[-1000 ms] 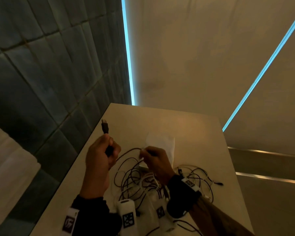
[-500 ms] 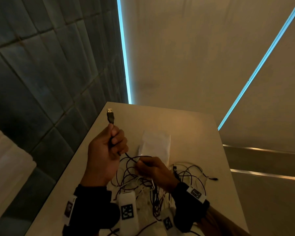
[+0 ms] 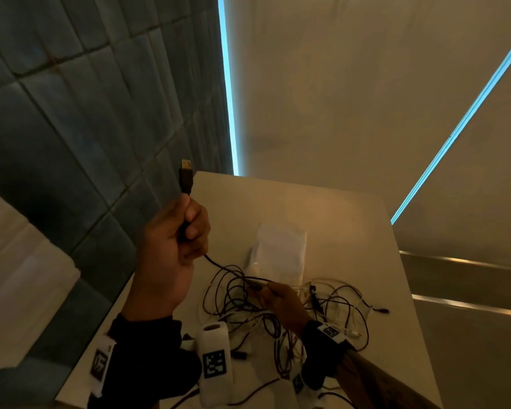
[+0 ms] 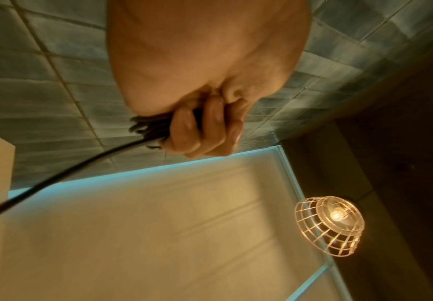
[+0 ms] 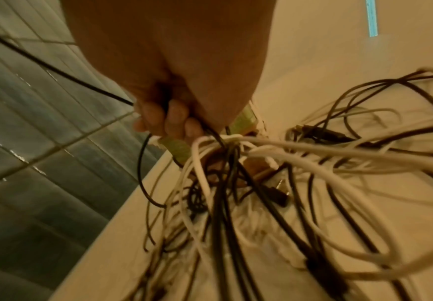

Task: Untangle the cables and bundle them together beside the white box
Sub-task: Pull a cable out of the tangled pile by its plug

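The thin black cable with the USB plug (image 3: 186,177) is standing up out of the left hand (image 3: 171,246), plug end poking above the knuckles, and the fingers are curling tight around a gathered coil of that same cable; the left wrist view is showing several dark loops bunched in the fist. From under that hand the cable is running down and across to the right hand (image 3: 281,302), which is pinching it near the top of the heap, fingers curled in on it. Below and around the right hand the tangled pile of black and white cables (image 3: 292,320) is sprawling over the pale tabletop (image 3: 351,231), loops crossing every which way, with one small plug trailing off to the far right. Just beyond the right hand's fingertips the flat white box (image 3: 281,252) is lying, its near edge touching the pile.

By my reading, one cable is partly wound and being fed clear of the knot, so the job is only getting going: the rest of the heap is looking fully knotted, white leads threaded through black ones, and no finished bundle is sitting beside the box yet. Off past the left hand, a dark tiled wall (image 3: 71,113) is rising beside the table.
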`<state>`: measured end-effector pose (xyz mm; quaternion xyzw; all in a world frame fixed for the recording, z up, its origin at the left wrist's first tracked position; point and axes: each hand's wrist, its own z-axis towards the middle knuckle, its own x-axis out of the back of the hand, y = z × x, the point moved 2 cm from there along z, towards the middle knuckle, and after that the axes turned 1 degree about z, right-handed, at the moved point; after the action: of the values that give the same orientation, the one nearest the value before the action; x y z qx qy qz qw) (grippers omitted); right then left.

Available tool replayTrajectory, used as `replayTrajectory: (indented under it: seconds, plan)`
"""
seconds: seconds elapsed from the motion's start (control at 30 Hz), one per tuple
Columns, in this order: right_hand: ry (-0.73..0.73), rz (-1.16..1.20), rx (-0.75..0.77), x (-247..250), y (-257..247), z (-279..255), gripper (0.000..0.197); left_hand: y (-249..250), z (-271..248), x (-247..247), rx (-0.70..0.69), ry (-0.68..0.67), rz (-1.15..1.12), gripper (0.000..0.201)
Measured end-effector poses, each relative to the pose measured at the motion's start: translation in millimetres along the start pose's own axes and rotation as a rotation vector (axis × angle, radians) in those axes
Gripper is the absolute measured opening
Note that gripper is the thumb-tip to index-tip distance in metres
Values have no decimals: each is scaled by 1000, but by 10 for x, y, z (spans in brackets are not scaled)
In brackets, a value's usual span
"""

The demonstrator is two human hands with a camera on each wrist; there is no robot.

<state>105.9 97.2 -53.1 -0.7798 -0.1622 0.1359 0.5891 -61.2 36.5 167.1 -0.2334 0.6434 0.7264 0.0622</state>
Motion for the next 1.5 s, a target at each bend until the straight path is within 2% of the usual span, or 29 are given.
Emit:
replayTrajectory:
  seconds: [0.13,0.23,0.33,0.4,0.53,0.6,0.73,1.03,1.17,1.27,1.37,1.43,1.5]
  plan:
    - [70,155,52,77,-447,-8,23,-217,5,161,74,102,165,32]
    - [71,130,239,61,-940,-49,22,-508,27,205,218,194,241,32]
    - [-36,135,414,-43,-1235,-189,20,-672,44,116,364,217,247,34]
    - [-132,124,463,-105,-1289,-299,18,-684,56,61,381,218,153,36]
    - [-269,95,328,-121,-1090,-349,23,-639,103,5,340,109,-293,37]
    - [-278,76,261,-88,-910,-313,26,-609,127,-7,299,53,-355,34]
    - [-246,34,166,-33,-462,-180,29,-506,140,11,182,-36,-302,33]
    - [-171,-76,96,-66,39,22,34,-372,95,99,80,-1,-162,34]
    - [-90,-230,91,-69,149,145,39,-363,74,152,53,33,-77,36]
    - [40,-220,48,-40,19,215,33,-505,28,200,86,101,132,34]
    - [137,18,76,-12,-439,169,28,-697,4,258,174,192,302,33]
    - [102,96,191,-39,-836,64,25,-810,12,269,267,238,302,33]
    - [-15,140,307,-121,-1110,-64,21,-845,26,249,330,276,238,34]
